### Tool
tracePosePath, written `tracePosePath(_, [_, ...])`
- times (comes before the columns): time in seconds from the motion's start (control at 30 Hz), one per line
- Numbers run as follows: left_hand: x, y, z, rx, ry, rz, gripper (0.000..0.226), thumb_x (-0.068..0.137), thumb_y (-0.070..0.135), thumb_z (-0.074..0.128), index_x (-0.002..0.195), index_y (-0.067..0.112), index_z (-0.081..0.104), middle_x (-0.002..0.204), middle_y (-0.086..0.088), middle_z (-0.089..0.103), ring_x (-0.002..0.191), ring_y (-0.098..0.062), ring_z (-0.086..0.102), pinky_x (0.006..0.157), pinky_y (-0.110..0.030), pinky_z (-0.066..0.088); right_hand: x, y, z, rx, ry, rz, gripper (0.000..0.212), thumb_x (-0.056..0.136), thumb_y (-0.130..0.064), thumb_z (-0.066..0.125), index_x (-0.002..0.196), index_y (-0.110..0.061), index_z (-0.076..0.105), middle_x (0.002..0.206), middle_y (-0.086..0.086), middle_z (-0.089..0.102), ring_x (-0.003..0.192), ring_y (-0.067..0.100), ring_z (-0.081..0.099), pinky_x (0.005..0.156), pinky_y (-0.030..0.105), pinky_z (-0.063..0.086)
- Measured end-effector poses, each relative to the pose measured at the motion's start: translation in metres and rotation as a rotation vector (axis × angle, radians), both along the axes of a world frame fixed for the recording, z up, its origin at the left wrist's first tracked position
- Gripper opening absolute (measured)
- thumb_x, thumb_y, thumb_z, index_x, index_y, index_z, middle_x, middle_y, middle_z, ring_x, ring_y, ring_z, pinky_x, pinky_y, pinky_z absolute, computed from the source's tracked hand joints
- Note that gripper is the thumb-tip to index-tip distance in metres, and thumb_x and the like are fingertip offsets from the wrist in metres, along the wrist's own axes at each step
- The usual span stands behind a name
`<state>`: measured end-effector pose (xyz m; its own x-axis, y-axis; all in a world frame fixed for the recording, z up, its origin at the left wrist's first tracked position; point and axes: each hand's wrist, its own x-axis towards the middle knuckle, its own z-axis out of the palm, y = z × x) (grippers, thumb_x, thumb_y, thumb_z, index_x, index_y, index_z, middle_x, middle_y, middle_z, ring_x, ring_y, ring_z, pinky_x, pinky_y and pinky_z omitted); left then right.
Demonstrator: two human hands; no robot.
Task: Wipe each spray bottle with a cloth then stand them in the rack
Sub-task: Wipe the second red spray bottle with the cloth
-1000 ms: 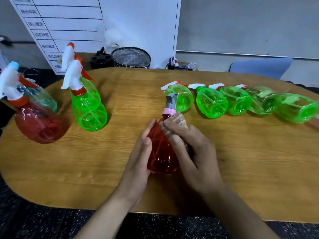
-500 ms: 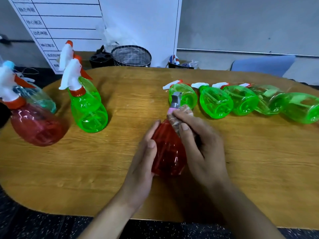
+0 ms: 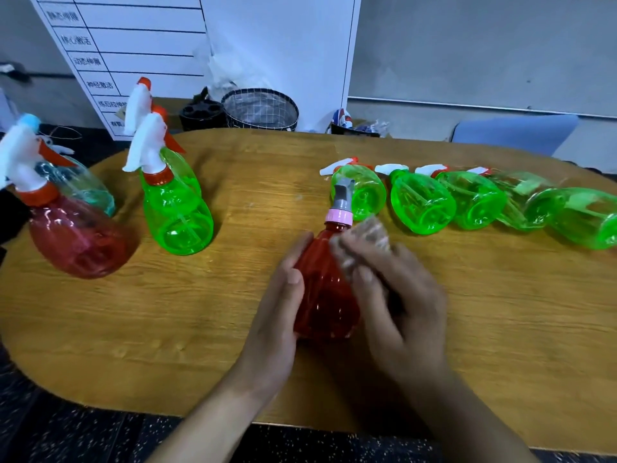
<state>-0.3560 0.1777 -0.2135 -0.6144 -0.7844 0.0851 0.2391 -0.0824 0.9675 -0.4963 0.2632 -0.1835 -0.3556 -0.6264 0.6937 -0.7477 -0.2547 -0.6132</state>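
Red bottle (image 3: 325,295) upright near table (image 3: 167,312) front edge. Left hand (image 3: 277,315) flat against its side, fingers straight; right hand (image 3: 397,295) grips cloth (image 3: 364,235) at its shoulder. Five green bottles (image 3: 422,205) lie along the far-right edge; four upright bottles (image 3: 177,208) at the left end.

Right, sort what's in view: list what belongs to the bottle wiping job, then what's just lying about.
Part of the job:
- red bottle, steadied by left hand
- cloth, pressed on it by right hand
- lying green bottles, right
- upright bottles, left

Just lying about:
- mesh basket
- black cup holder
- whiteboard
- blue chair
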Motion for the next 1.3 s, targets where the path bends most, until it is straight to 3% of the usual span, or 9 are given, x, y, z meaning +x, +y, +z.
tracePosePath(0.17, [0.003,0.001,0.004,0.031,0.011,-0.007,0.048,0.104,0.054,0.044,0.151,0.049,0.051,0.159,0.013,0.053,0.149,-0.014,0.049,0.115,-0.047,0.049,0.0,-0.018,0.0,0.112,-0.154,0.02,0.029,0.106,-0.026,0.059,0.131,-0.022,0.073,0.105,0.001,0.073,0.097,0.014,0.069,0.084,0.037,0.055])
tracePosePath(0.27, [0.011,-0.003,0.01,0.03,0.009,0.074,0.043,0.11,0.041,0.042,0.151,0.041,0.052,0.155,0.006,0.06,0.145,-0.018,0.054,0.121,-0.048,0.042,0.016,-0.009,-0.004,0.134,0.008,0.15,0.031,0.105,-0.027,0.06,0.133,-0.022,0.072,0.096,-0.003,0.064,0.083,0.01,0.063,0.072,0.032,0.054])
tracePosePath(0.43, [0.03,-0.002,0.033,0.05,0.05,0.179,0.048,0.104,0.039,0.04,0.15,0.034,0.053,0.14,0.01,0.071,0.134,-0.013,0.064,0.105,-0.025,0.053,0.045,-0.001,-0.003,0.056,0.216,0.321,0.029,0.101,-0.023,0.065,0.128,-0.02,0.075,0.093,-0.006,0.059,0.076,0.005,0.057,0.072,0.017,0.047])
tracePosePath(0.57, [0.041,0.01,0.038,0.077,0.025,0.129,0.047,0.107,0.041,0.037,0.153,0.042,0.049,0.145,0.008,0.068,0.133,-0.018,0.065,0.092,-0.04,0.061,0.043,-0.002,0.008,-0.025,-0.019,0.162,0.029,0.104,-0.024,0.058,0.13,-0.023,0.071,0.093,-0.011,0.06,0.08,0.001,0.058,0.069,0.02,0.045])
tracePosePath(0.67, [0.041,0.016,0.034,0.08,0.036,0.089,0.044,0.107,0.043,0.04,0.149,0.045,0.053,0.145,0.011,0.067,0.133,-0.017,0.066,0.092,-0.048,0.063,0.035,-0.008,0.014,0.021,-0.177,0.078,0.031,0.106,-0.024,0.055,0.133,-0.023,0.071,0.1,0.003,0.069,0.089,0.016,0.066,0.075,0.039,0.052])
tracePosePath(0.8, [0.024,0.014,0.024,0.084,0.008,0.047,0.036,0.109,0.048,0.045,0.143,0.051,0.058,0.148,0.012,0.065,0.131,-0.016,0.067,0.085,-0.05,0.064,0.025,-0.004,0.011,0.109,-0.108,0.055,0.03,0.106,-0.026,0.058,0.132,-0.025,0.072,0.104,-0.003,0.07,0.097,0.011,0.067,0.083,0.04,0.054])
tracePosePath(0.93, [0.011,0.005,0.015,0.086,0.007,0.023,0.043,0.109,0.047,0.041,0.15,0.046,0.053,0.151,0.005,0.063,0.141,-0.021,0.059,0.119,-0.06,0.042,0.021,0.016,0.003,0.162,0.17,0.177,0.03,0.104,-0.025,0.062,0.132,-0.024,0.073,0.095,-0.009,0.057,0.082,-0.001,0.053,0.07,0.025,0.049])
tracePosePath(1.03, [0.01,-0.001,0.012,0.108,0.019,0.034,0.048,0.108,0.043,0.042,0.155,0.036,0.051,0.153,-0.002,0.061,0.144,-0.027,0.056,0.126,-0.056,0.034,0.023,0.021,-0.008,0.175,0.298,0.267,0.028,0.103,-0.023,0.064,0.13,-0.022,0.074,0.099,-0.008,0.06,0.082,0.001,0.056,0.073,0.023,0.052])
tracePosePath(1.3, [0.012,-0.004,0.013,0.158,0.023,-0.064,0.046,0.109,0.041,0.039,0.154,0.037,0.048,0.146,0.009,0.066,0.133,-0.011,0.065,0.088,-0.031,0.062,0.002,-0.004,-0.005,-0.051,-0.344,0.022,0.028,0.105,-0.014,0.055,0.13,-0.015,0.066,0.125,-0.013,0.069,0.118,0.012,0.065,0.1,0.025,0.047])
